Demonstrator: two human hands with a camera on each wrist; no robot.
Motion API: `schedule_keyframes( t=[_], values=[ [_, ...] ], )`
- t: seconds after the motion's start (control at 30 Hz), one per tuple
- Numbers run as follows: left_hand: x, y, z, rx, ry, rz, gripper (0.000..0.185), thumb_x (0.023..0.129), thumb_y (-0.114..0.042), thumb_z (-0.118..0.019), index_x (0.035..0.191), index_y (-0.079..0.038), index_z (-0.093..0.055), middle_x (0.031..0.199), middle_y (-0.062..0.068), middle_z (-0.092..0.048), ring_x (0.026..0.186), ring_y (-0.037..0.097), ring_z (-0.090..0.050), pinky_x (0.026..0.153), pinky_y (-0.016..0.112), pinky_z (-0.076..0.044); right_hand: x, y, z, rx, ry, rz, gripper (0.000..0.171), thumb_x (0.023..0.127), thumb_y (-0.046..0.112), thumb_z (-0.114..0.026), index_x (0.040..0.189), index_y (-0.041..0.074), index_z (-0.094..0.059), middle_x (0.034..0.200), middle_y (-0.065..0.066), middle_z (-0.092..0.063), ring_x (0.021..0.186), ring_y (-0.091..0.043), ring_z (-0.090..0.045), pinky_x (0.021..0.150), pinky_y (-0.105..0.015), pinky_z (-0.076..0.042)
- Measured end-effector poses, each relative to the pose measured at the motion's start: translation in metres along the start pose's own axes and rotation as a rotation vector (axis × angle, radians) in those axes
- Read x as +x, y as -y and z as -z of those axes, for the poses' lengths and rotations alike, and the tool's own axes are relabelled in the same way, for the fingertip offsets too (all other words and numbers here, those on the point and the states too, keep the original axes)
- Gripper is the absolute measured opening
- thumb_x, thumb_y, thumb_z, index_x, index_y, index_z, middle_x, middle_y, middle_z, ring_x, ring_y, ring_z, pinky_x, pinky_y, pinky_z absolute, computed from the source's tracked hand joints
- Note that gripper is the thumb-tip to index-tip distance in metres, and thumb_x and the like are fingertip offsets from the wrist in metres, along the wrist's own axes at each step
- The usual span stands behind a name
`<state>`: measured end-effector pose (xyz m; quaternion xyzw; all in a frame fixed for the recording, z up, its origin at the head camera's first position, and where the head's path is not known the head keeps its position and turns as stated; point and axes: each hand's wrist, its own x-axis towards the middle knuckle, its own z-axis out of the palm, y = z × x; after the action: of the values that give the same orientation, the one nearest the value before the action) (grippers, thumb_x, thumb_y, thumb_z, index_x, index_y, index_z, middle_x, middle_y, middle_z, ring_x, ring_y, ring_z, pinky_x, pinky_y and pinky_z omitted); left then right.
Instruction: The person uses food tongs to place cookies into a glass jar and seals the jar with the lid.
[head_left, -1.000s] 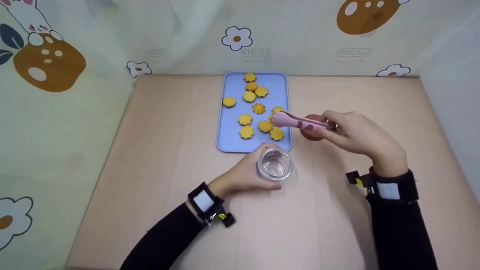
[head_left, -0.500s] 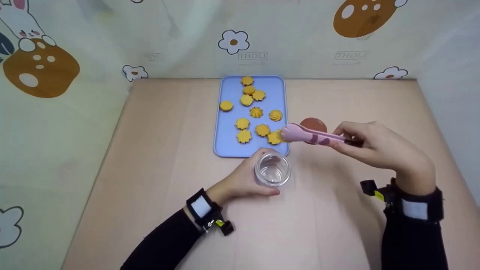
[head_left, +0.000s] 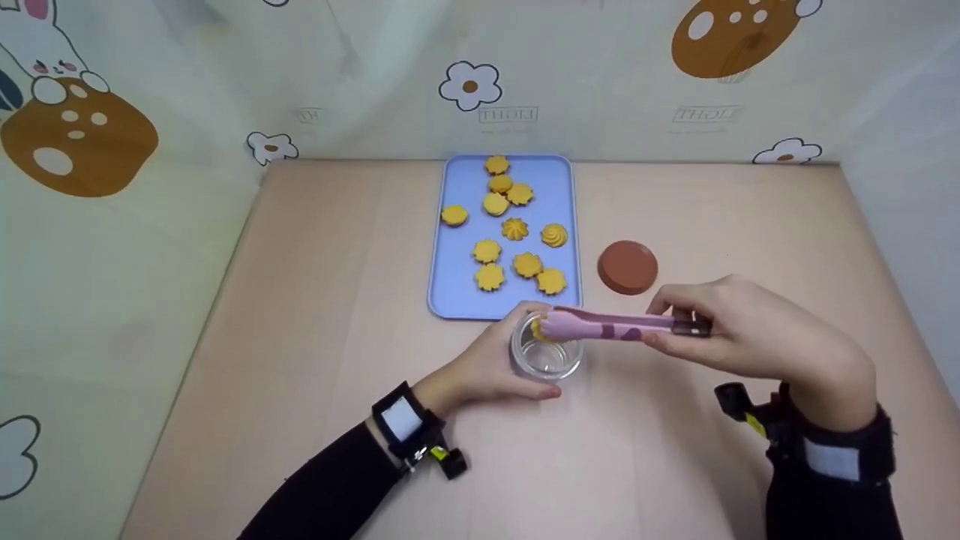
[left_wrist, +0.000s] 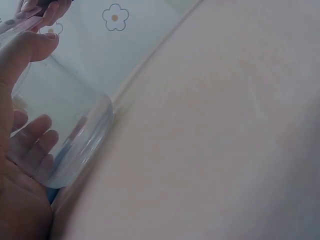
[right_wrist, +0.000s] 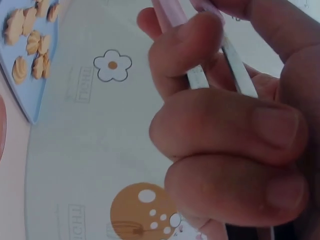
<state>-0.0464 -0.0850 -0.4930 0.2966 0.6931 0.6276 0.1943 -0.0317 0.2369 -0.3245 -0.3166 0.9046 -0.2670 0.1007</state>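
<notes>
A clear jar (head_left: 551, 364) stands on the table, and my left hand (head_left: 487, 360) grips it from the left with fingers and thumb around its side. In the left wrist view the jar (left_wrist: 75, 115) shows the fingers through its wall. My right hand (head_left: 757, 330) holds pink tongs (head_left: 600, 325), pinched between fingers and thumb. Their paw-shaped tips hold a yellow cookie (head_left: 537, 330) at the jar's mouth, over its far side. The right wrist view shows fingers curled around the handles of the tongs (right_wrist: 197, 75); the tips are outside that view.
Behind the jar lies a blue tray (head_left: 457, 292) with several yellow flower-shaped cookies (head_left: 490, 277). A reddish-brown round lid (head_left: 628, 267) sits on the table right of the tray. Patterned cloth (head_left: 360, 82) walls the table's back and sides.
My right hand has drawn the tongs back from the tray to the jar's mouth, with a cookie lifted off the tray. The left hand keeps its grip on the jar.
</notes>
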Motion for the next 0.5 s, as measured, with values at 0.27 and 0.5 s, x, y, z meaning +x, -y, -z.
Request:
schedule_keyframes(
  t=[0.27,0.5],
  values=[
    [-0.002,0.002,-0.001,-0.045,0.013,-0.002,0.094,0.075,-0.017,-0.101,0.151,-0.019,-0.047,0.145,-0.002,-0.063,0.134,0.018,-0.060,0.121,0.040,-0.046,0.001,0.012,-0.006,-0.074,0.038,-0.029,0.011,0.102,0.036,-0.080,0.100,0.027,-0.074,0.071,0.022,-0.054,0.061,0.001,-0.047,0.053,-0.023,-0.043],
    [0.000,0.001,-0.001,-0.067,0.014,0.015,0.095,0.075,-0.018,-0.100,0.152,-0.025,-0.046,0.148,-0.003,-0.062,0.135,0.019,-0.061,0.119,0.041,-0.049,0.003,0.015,-0.007,-0.080,0.030,-0.010,0.012,0.102,0.038,-0.079,0.102,0.027,-0.075,0.070,0.022,-0.051,0.060,0.002,-0.045,0.051,-0.023,-0.041]
  ],
)
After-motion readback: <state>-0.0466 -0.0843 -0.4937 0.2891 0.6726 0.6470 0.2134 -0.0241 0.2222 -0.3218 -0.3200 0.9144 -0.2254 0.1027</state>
